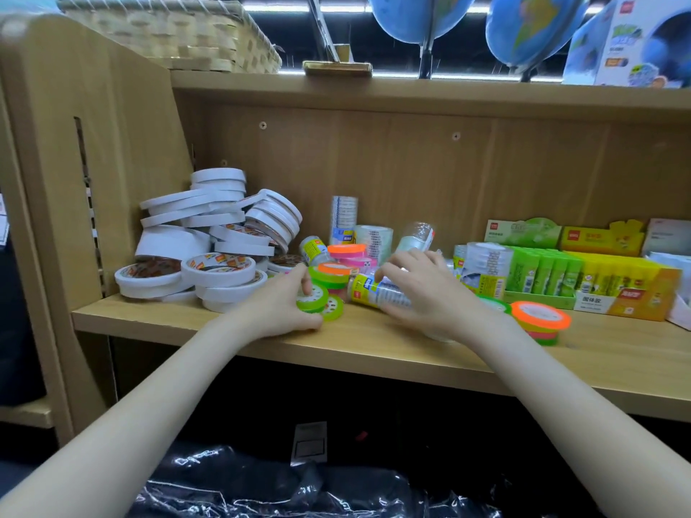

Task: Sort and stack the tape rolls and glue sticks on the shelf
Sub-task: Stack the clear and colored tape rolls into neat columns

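Black plastic wrapping [261,484] lies crumpled nearest the camera, under the wooden shelf [374,353]. Two bare forearms reach up over the shelf's front edge. The left hand [278,304] is clenched around a green tape roll [312,299], fingers curled over its top, with a second green roll [332,308] tilted just beside it on the board. The right hand [422,289] is grasping a wrapped sleeve of clear tape rolls [377,291] that lies on its side, its yellow label end pointing left.

At the right, near the front edge, sits a short stack of coloured tape rolls [542,321], orange on top with pink and green beneath. Just behind the hands lie more loose neon rolls [346,256], orange, pink and green, heaped together. At the left is an untidy pile of white tape rolls [209,241], some flat, some leaning, several with red-and-yellow printed cores.

Further back, clear tape sleeves [344,218] stand upright near the back panel. To the right, open display boxes hold green glue sticks [542,274] and yellow glue sticks [613,282] in upright rows, with box lids [561,235] propped behind them.

On the shelf above rest a woven basket [175,35] and blue globes [422,16].
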A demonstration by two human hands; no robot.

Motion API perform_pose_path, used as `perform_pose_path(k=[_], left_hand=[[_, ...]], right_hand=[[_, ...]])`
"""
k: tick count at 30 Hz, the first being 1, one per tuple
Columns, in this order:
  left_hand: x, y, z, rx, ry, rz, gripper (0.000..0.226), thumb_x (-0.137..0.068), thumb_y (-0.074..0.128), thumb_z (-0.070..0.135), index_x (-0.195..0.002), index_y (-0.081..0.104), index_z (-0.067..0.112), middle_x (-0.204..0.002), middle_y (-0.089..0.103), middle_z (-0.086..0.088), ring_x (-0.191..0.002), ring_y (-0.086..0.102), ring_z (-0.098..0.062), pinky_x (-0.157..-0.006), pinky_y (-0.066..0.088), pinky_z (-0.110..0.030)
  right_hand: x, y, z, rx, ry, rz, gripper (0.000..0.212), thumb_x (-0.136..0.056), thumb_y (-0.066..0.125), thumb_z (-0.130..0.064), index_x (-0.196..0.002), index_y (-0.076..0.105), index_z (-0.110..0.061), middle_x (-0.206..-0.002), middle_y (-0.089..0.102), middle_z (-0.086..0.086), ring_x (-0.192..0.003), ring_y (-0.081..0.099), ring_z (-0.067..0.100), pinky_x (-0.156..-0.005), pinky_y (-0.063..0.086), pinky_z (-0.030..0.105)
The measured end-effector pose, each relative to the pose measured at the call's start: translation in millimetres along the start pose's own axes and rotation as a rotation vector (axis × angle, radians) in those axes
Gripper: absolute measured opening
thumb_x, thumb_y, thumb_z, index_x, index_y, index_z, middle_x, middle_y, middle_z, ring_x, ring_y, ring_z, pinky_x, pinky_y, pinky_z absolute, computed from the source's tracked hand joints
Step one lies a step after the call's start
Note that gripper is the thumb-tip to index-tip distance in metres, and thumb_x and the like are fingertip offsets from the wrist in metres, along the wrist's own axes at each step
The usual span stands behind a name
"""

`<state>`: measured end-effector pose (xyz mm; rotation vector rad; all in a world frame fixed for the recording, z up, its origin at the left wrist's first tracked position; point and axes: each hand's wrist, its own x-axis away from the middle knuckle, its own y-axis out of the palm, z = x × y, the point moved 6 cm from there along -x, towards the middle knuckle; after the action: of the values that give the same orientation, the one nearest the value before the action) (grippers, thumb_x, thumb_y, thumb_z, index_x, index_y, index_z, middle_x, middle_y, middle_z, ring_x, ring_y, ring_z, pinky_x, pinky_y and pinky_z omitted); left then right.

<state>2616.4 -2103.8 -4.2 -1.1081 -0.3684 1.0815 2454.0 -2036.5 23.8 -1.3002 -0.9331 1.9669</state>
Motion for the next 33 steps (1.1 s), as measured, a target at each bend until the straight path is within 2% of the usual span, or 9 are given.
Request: perform_pose_path(k=[3, 6, 11, 14, 18, 23, 27, 30, 33], left_hand=[[10, -10, -4, -0.034, -0.024, -0.006, 0.037, -0.079, 0.069, 0.027, -0.097, 0.038, 0.017, -0.075, 0.046, 0.004, -0.063, 0.042, -0.008, -0.053, 0.030, -0.023], [14, -14, -6, 0.017, 0.009, 0.048, 0.058, -0.077, 0.072, 0.036, -0.119, 0.036, 0.020, -0.101, 0.050, 0.006, -0.091, 0.050, -0.010, -0.073, 0.038, -0.022], [9, -2, 3, 0.061, 0.009, 0.082, 0.066, -0.077, 0.071, 0.044, -0.129, 0.037, 0.020, -0.118, 0.051, 0.003, -0.102, 0.047, -0.010, -0.078, 0.034, -0.020], [4, 2, 0, -0.025, -0.066, 0.155, 0.068, -0.075, 0.069, 0.051, -0.126, 0.038, 0.018, -0.119, 0.054, -0.002, -0.111, 0.051, -0.018, -0.081, 0.041, -0.028], [6, 0, -3, 0.031, -0.078, 0.119, 0.062, -0.079, 0.067, 0.042, -0.125, 0.034, 0.016, -0.099, 0.051, 0.002, -0.092, 0.051, -0.014, -0.072, 0.038, -0.025], [7, -4, -13, 0.056, -0.054, 0.024, 0.064, -0.079, 0.067, 0.036, -0.131, 0.035, 0.019, -0.118, 0.052, 0.001, -0.101, 0.048, -0.010, -0.083, 0.038, -0.023], [10, -6, -15, 0.093, -0.032, 0.013, 0.063, -0.078, 0.070, 0.031, -0.129, 0.036, 0.021, -0.116, 0.053, 0.001, -0.104, 0.053, -0.013, -0.087, 0.043, -0.025], [11, -7, -14, 0.126, -0.014, 0.001, 0.061, -0.079, 0.070, 0.027, -0.128, 0.036, 0.021, -0.113, 0.052, 0.002, -0.100, 0.052, -0.011, -0.082, 0.041, -0.021], [10, -7, -15, 0.131, -0.016, 0.005, 0.060, -0.079, 0.070, 0.025, -0.127, 0.036, 0.021, -0.110, 0.052, 0.002, -0.095, 0.051, -0.010, -0.073, 0.040, -0.019]], right_hand=[[-22, 7, -12, -0.118, -0.046, -0.067, 0.040, -0.091, 0.053, -0.032, -0.129, 0.046, -0.020, -0.124, 0.047, 0.001, -0.118, 0.040, 0.019, -0.099, 0.028, 0.032], [-53, 22, -17, -0.334, -0.038, -0.221, 0.058, -0.087, 0.062, -0.030, -0.139, 0.038, -0.021, -0.141, 0.041, 0.002, -0.130, 0.035, 0.020, -0.106, 0.031, 0.033], [-89, 42, -13, -0.285, -0.018, -0.455, 0.064, -0.080, 0.069, -0.023, -0.137, 0.040, -0.025, -0.139, 0.040, 0.004, -0.127, 0.036, 0.024, -0.104, 0.032, 0.036], [-97, 42, -12, -0.360, -0.013, -0.478, 0.061, -0.077, 0.073, -0.023, -0.131, 0.044, -0.025, -0.133, 0.045, 0.002, -0.122, 0.041, 0.021, -0.102, 0.037, 0.038], [-100, 45, -12, -0.482, -0.019, -0.499, 0.051, -0.077, 0.073, -0.024, -0.122, 0.048, -0.027, -0.131, 0.045, -0.001, -0.121, 0.041, 0.018, -0.103, 0.036, 0.037], [-101, 45, -18, -0.567, -0.009, -0.543, 0.042, -0.077, 0.074, -0.027, -0.108, 0.045, -0.033, -0.129, 0.045, -0.005, -0.119, 0.042, 0.016, -0.097, 0.037, 0.031], [-97, 44, -21, -0.604, -0.005, -0.531, 0.042, -0.076, 0.074, -0.027, -0.108, 0.047, -0.024, -0.117, 0.045, -0.001, -0.103, 0.044, 0.016, -0.081, 0.038, 0.027], [-93, 47, -22, -0.656, 0.020, -0.533, 0.041, -0.076, 0.074, -0.027, -0.105, 0.045, -0.026, -0.121, 0.044, 0.000, -0.109, 0.044, 0.017, -0.090, 0.039, 0.030], [-91, 46, -23, -0.715, 0.031, -0.478, 0.042, -0.075, 0.076, -0.024, -0.104, 0.045, -0.027, -0.122, 0.043, -0.003, -0.112, 0.044, 0.015, -0.088, 0.036, 0.025]])
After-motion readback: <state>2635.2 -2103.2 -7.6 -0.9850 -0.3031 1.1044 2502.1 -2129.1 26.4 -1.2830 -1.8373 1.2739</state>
